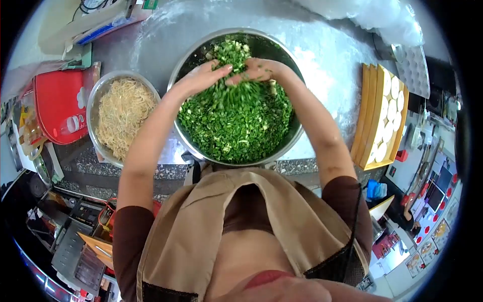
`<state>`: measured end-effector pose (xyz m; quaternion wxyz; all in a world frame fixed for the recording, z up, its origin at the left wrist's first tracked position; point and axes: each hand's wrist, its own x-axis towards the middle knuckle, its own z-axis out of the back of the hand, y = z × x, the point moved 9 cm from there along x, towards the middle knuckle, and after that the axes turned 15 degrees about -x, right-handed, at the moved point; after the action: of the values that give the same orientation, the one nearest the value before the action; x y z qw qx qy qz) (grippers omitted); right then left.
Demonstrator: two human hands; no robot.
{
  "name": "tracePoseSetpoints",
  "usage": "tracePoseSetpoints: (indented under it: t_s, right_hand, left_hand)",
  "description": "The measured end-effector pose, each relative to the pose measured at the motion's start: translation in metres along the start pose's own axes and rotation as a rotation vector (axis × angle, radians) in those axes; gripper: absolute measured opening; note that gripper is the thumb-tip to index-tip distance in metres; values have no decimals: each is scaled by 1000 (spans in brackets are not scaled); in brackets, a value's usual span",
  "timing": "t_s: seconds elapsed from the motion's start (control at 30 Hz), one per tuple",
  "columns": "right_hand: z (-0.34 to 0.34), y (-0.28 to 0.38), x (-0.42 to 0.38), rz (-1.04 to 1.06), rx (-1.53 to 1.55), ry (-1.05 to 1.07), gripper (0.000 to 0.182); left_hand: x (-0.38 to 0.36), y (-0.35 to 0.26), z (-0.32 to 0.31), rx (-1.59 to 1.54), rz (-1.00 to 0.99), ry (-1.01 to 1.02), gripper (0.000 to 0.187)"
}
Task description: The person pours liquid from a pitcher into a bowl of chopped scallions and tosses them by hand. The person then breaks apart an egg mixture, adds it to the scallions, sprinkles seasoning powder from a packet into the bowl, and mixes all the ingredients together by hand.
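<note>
A large steel bowl (181, 132) in front of me holds a heap of finely chopped greens (236, 131) mixed with pale bits. My left hand (207, 75) and my right hand (257, 70) are both over the far half of the bowl, facing each other. Between them they hold a raised clump of the greens, and loose pieces fall in a blur below. Some fingers are hidden by the greens, and the right ones are smeared by motion. Left of this bowl stands a smaller steel bowl (91, 108) with pale, shredded strands (125, 115).
Stacked wooden trays (360, 121) stand at the right, the top one with several round white dough pieces (387, 113). A red container (58, 103) sits far left. Clear plastic (372, 15) lies at the back right. The metal table (161, 38) ends in a speckled front edge.
</note>
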<state>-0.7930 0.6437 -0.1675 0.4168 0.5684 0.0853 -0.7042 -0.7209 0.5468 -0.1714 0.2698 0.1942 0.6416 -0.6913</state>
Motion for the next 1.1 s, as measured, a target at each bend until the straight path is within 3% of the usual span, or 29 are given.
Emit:
tracePoseSetpoints:
  t_s: [0.03, 0.07, 0.17, 0.23, 0.27, 0.3, 0.33, 0.4, 0.47, 0.53, 0.63, 0.67, 0.73, 0.8, 0.87, 0.9, 0.97, 1.03, 1.1]
  right_hand:
    - [-1, 9, -17, 49, -113, -68, 109]
    - [-10, 12, -30, 32, -170, 36, 111]
    - [23, 29, -54, 65, -210, -138, 103]
    - [53, 10, -10, 0, -143, -391, 103]
    - [56, 1, 17, -101, -160, -398, 94]
    - [38, -6, 64, 25, -208, -256, 88]
    - [28, -9, 70, 26, -198, -237, 88]
    - [22, 21, 64, 355, -277, -255, 75]
    - [18, 28, 19, 136, -203, -237, 69]
    - [-7, 41, -29, 156, -147, -40, 73]
    - [-18, 42, -97, 161, -230, -290, 73]
    - [-16, 39, -117, 151, -207, -338, 70]
    - [-16, 12, -120, 236, 60, -420, 68]
    - [-20, -50, -102, -6, 326, -554, 68]
    - [-30, -100, -74, -223, 604, -543, 91]
    - [-50, -133, -20, -195, 845, -380, 98]
    - [-23, -109, -14, -235, 733, -432, 89]
    - [-26, -105, -2, -242, 706, -381, 82]
    - [0, -97, 22, -11, 576, -376, 75]
  left_hand:
    - [-13, -1, -11, 5, 46, 141, 68]
    - [-44, -34, -17, 29, -59, 208, 62]
    - [-47, -12, -19, 114, -116, 246, 74]
    - [-32, 9, 22, 218, -72, -242, 73]
    - [-11, 41, 25, -39, 123, -227, 72]
    - [3, 35, 23, -161, 41, -186, 75]
    - [8, 34, 13, -288, -28, -140, 78]
    - [1, 7, 9, -426, -65, -131, 76]
    - [-21, -10, -3, -331, -138, -41, 74]
    - [-45, -24, -15, -110, -165, -34, 64]
    - [-95, -57, -49, 142, -277, 163, 56]
    - [-105, -61, -55, 254, -461, 184, 52]
    - [-99, -52, -42, 314, -372, 52, 53]
    - [-67, -21, -7, 216, -285, -147, 58]
    - [-14, 29, 25, -60, -127, -275, 63]
    - [1, 32, 20, -179, -123, -208, 68]
    - [44, 23, 3, -234, -163, -34, 77]
    - [47, 18, -23, -174, 81, 47, 78]
    - [46, 0, -21, -136, 110, 146, 77]
